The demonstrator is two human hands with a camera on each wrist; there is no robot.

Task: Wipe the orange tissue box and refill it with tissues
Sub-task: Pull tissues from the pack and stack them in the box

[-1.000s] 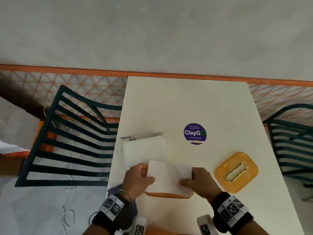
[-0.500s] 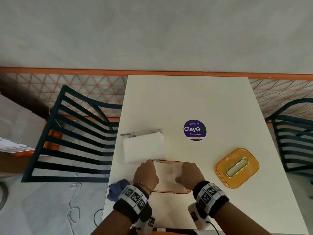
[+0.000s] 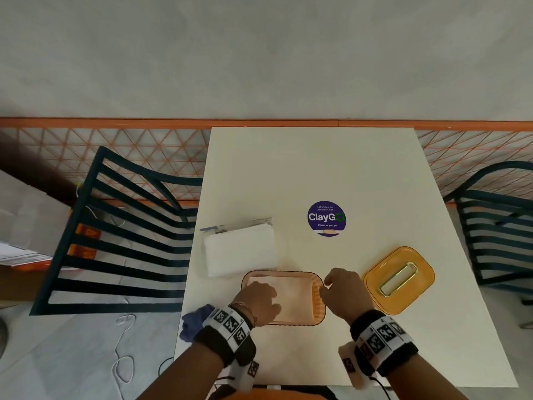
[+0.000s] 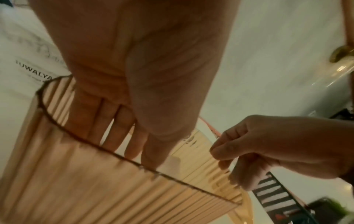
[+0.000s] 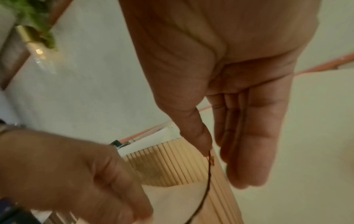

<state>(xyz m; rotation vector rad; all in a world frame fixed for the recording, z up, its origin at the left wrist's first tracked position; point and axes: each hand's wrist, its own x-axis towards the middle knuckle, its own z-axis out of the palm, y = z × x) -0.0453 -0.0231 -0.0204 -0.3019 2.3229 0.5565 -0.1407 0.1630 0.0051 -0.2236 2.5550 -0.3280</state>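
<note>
The ribbed orange tissue box (image 3: 318, 300) stands without its lid near the table's front edge, with a stack of white tissues (image 3: 292, 293) inside it. My left hand (image 3: 259, 297) reaches into the box, and its straight fingers (image 4: 122, 131) press on the tissues. My right hand (image 3: 341, 293) is at the box's right wall. Its thumb touches the rim and its fingers (image 5: 249, 144) hang straight outside the wall, holding nothing. The orange lid (image 3: 399, 280) with a gold slot lies to the right. A pack of white tissues (image 3: 240, 249) lies left of the box.
A blue cloth (image 3: 191, 324) hangs at the white table's (image 3: 317, 168) front left corner. A round purple sticker (image 3: 326, 218) is on the table behind the box. Dark slatted chairs (image 3: 121, 241) stand on both sides. A loose cable lies on the floor at the left.
The tissue stack went down into the box under both hands. My right hand has since drawn out to the box's right rim while the left stays inside.
</note>
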